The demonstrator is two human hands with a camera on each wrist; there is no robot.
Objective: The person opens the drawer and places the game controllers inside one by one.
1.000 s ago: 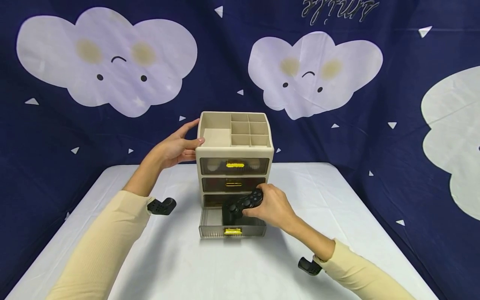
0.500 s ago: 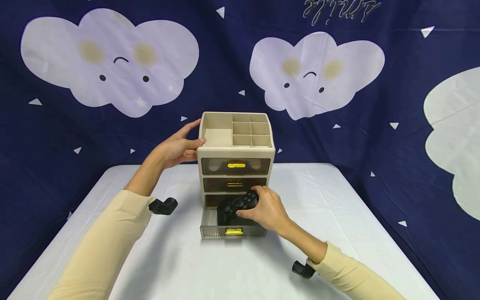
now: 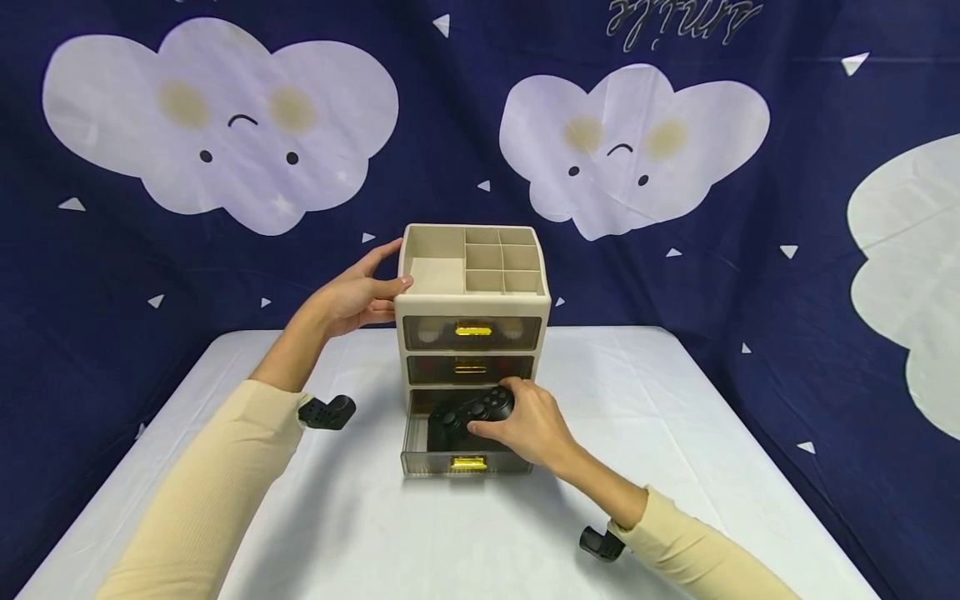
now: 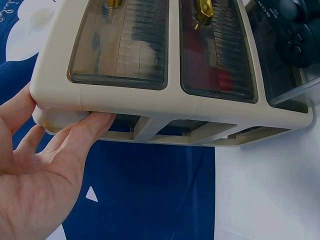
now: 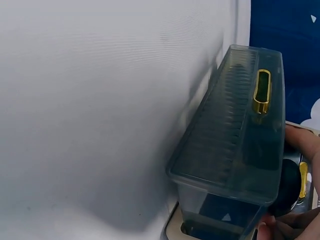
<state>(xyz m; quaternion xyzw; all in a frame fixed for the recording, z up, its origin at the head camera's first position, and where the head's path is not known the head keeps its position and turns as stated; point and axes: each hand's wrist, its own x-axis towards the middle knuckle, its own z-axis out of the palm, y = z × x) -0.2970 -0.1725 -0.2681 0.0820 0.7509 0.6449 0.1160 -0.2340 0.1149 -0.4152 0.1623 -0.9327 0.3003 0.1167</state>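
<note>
A beige drawer organizer (image 3: pixel 480 301) stands mid-table with its smoky, see-through bottom drawer (image 3: pixel 431 464) pulled out. My left hand (image 3: pixel 347 298) grips its upper left side, thumb over the top rim and fingers along the outer wall. In the left wrist view that hand (image 4: pixel 47 175) is at the organizer's upper end. A black game controller (image 3: pixel 450 423) lies tilted inside the bottom drawer, its right grip held by my right hand (image 3: pixel 534 427) between thumb and fingers. From the right wrist, the drawer front hides most of the controller (image 5: pixel 287 186).
Two shut drawers with gold handles, the top one (image 3: pixel 427 333) and the middle one (image 3: pixel 431 370), sit above the pulled-out drawer. Dividers split part of the organizer's top tray (image 3: pixel 437 275). A white cloth covers the table (image 3: pixel 360 533); a dark blue curtain (image 3: pixel 442 108) hangs behind.
The controller has moved left and down into the bottom drawer, turning flatter, with my right hand moving along. My left hand keeps its place on the organizer.
</note>
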